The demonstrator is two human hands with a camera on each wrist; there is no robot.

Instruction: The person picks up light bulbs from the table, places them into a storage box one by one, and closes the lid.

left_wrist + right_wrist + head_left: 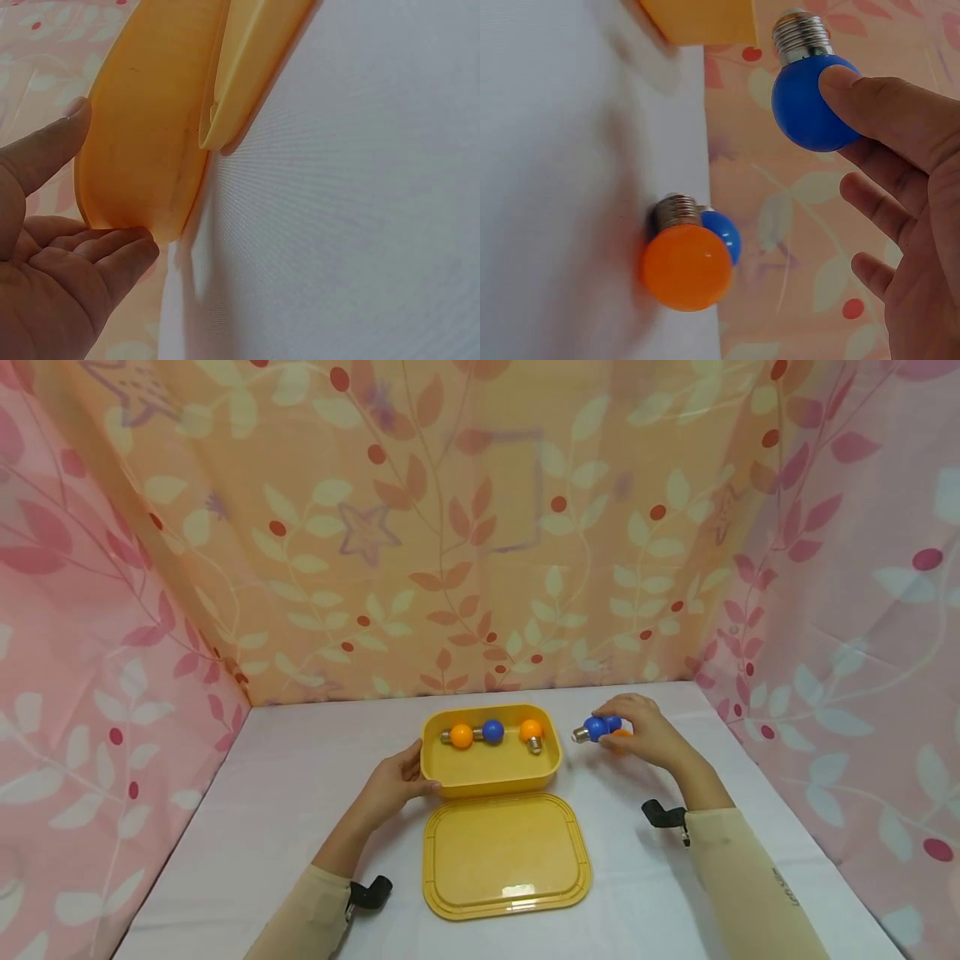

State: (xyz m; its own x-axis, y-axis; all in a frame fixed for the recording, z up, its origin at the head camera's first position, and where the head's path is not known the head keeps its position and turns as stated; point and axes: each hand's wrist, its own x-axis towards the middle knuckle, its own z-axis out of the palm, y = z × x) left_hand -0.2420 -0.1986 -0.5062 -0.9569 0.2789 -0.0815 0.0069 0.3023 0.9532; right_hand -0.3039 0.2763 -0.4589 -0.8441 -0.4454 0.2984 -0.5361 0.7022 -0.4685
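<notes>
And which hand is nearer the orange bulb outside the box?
Right. The right hand holds a blue bulb close to the orange bulb; the left hand touches the left end of the box.

Right grip [647, 732] pinched (left grip [395, 787] wider)

Head view evenly bright, glare patch on the yellow lid [507, 852]; wrist views dimmer, greyer, soft-edged shadows on the white table [547, 187], blue bulb [802, 105] fairly sharp against softer patterned backdrop [780, 247].
</notes>
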